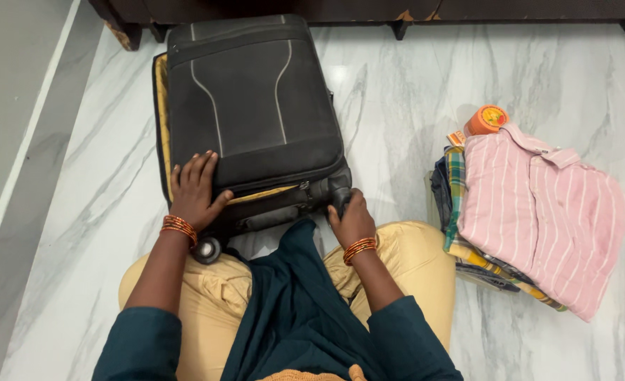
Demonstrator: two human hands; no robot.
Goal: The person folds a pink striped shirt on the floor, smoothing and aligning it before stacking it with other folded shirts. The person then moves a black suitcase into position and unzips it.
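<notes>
A black soft-sided suitcase (252,99) lies flat on the marble floor in front of my crossed legs, its lid partly unzipped so a yellow lining shows along the left and near edges. My left hand (194,189) rests flat on the lid's near left corner, fingers spread. My right hand (350,215) is closed at the suitcase's near right corner, by the zip and a wheel; what it pinches is hidden under the fingers. Both wrists wear orange bangles.
A stack of folded clothes (468,233) lies on the floor to my right, topped by a pink striped shirt (538,212). An orange-lidded round container (487,118) sits behind the stack. Dark furniture (369,10) stands along the far edge. A grey floor strip (16,106) runs at left.
</notes>
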